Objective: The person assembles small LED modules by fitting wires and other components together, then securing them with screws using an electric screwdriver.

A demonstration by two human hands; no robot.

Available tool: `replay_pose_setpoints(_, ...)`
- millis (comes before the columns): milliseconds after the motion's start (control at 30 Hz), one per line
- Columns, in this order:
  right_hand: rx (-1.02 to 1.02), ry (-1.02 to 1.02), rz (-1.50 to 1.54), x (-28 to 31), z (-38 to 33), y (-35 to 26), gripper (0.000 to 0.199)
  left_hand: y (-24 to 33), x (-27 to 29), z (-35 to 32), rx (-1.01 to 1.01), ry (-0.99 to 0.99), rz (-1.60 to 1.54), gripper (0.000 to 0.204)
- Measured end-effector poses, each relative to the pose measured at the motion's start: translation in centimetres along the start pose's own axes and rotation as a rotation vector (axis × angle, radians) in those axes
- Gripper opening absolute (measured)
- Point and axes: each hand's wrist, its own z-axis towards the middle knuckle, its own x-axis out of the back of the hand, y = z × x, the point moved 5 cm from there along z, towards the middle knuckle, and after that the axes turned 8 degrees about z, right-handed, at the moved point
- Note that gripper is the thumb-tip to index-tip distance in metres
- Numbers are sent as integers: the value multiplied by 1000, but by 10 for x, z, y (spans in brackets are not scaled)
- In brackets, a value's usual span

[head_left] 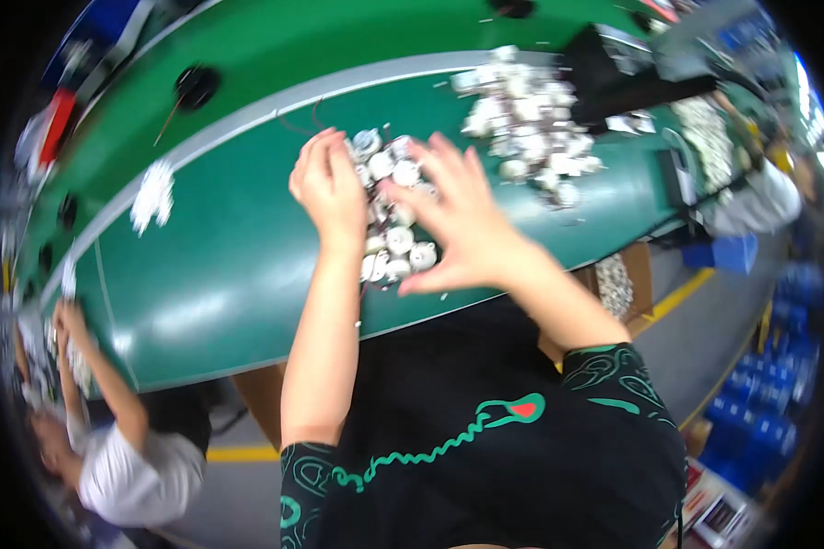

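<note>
A small heap of white, round, motor-like parts with thin dark wires lies on the green tabletop in front of me. My left hand is cupped along the heap's left side, its fingers slightly bent and close together. Over the right side reaches my right hand, fingers and thumb spread wide, its fingertips at the parts. Both hands seem to hem the heap in, and neither visibly grips a single part. Motion blurs the fingertips, and the hands hide some of the heap.
A larger pile of similar white parts lies to the right, beside a black box-like object. White pieces rest at the left. Co-workers sit at both ends. A cardboard box of small parts stands below the table's edge.
</note>
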Motion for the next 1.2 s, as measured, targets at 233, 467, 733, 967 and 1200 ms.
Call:
replay_pose_setpoints(233,-289,247,-101,-20,-53,19,108,61,-93,-7,-229,-256,120,25)
replay_pose_setpoints(467,-371,382,-102,-6,-63,36,97,71,-106,1,-406,-604,-165,27)
replay_pose_setpoints(733,-393,422,-182,-8,-54,36,91,68,-80,11,-643,-1070,-220,89)
replay_pose_setpoints(967,-349,548,-184,-5,-58,35,82,76,-65,6,-864,-1242,-125,146)
replay_pose_setpoints(1200,-327,617,-151,-9,-68,36,82,75,-68,-6,-986,-1151,-60,138)
